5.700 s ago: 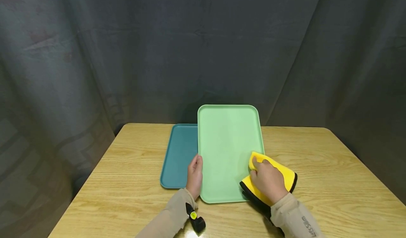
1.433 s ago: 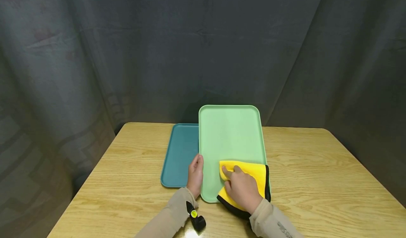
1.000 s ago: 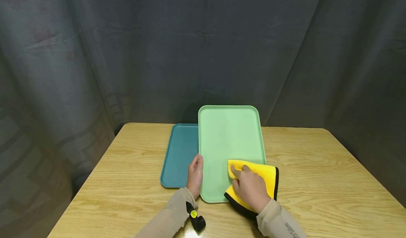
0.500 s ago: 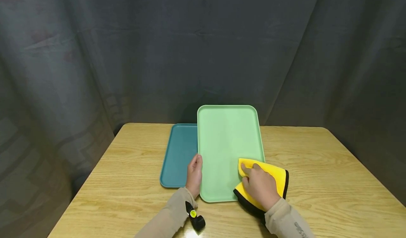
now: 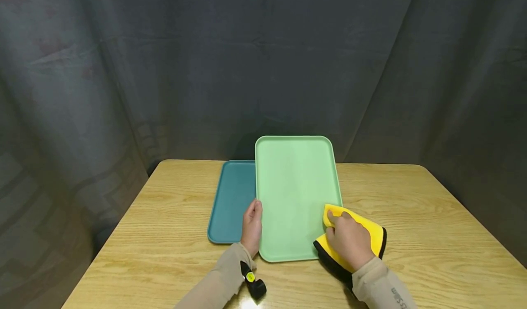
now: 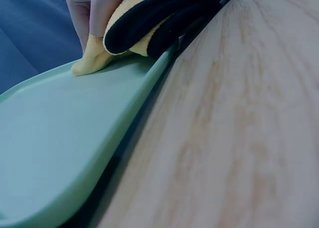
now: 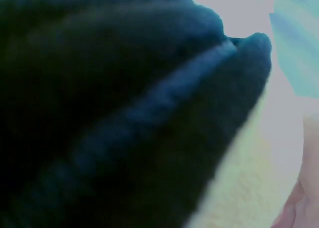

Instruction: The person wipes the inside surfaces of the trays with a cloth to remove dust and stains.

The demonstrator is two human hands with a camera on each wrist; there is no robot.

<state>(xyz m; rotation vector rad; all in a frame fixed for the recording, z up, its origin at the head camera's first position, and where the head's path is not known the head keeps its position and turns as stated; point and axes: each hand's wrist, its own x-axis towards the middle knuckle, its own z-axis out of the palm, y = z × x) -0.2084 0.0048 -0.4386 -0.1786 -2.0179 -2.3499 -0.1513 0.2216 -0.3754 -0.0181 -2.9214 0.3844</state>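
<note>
A light green rectangular tray [image 5: 296, 185] is held tilted up, facing me, in the head view. My left hand [image 5: 252, 226] grips its left edge, thumb along the rim and the other fingers hidden behind. At the tray's lower right edge my right hand [image 5: 351, 240] holds a folded yellow cleaning cloth [image 5: 375, 235] with black trim, index finger laid along it. The left wrist view shows the cloth's corner [image 6: 92, 61] pressed against the tray's face beside the rim. Dark folds of the cloth [image 7: 124, 113] fill most of the right wrist view, blurred.
A teal tray [image 5: 234, 199] lies on the wooden table [image 5: 164, 217], partly covered by the green one in the head view. Behind the table's back edge hangs a dark grey curtain [image 5: 263, 71]. A black wrist strap device [image 5: 257, 290] sits on the left sleeve.
Over the last second or so, my right hand has slid the cloth rightward from the tray's lower middle to its right edge. The left hand and the tray have barely shifted.
</note>
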